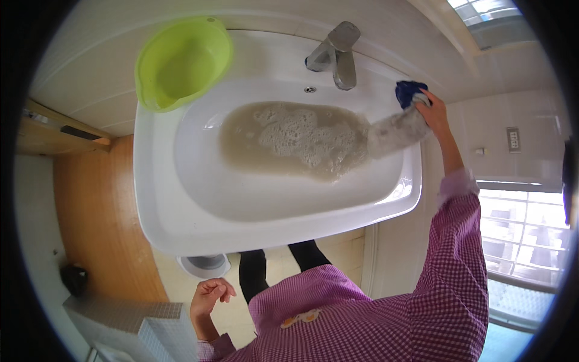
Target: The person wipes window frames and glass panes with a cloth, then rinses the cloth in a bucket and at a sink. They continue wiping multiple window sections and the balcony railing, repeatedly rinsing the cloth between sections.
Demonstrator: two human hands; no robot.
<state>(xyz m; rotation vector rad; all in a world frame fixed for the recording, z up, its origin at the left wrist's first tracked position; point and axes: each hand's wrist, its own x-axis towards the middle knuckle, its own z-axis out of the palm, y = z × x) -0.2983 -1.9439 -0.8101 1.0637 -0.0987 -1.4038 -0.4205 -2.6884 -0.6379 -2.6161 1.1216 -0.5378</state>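
At the right end of the white washbasin (253, 194), my right hand (435, 113) grips a wet greyish cloth (393, 135). The cloth stretches from my fingers down to the water's right edge. Just beyond my fingers, a dark blue cloth (407, 92) lies on the basin's back right corner; whether my fingertips touch it is unclear. Cloudy brown water (244, 154) with white foam (307, 135) stands in the bowl. My left hand (210, 296) hangs in front of the basin, fingers loosely curled and apart, holding nothing.
A metal faucet (341, 54) rises from the basin's back edge. The green plastic basin (142, 81) rests on the back left corner. A grey-white bucket or bin (208, 267) stands on the floor below. A tiled ledge (122, 314) is at lower left, with a wall socket (513, 139) at right.
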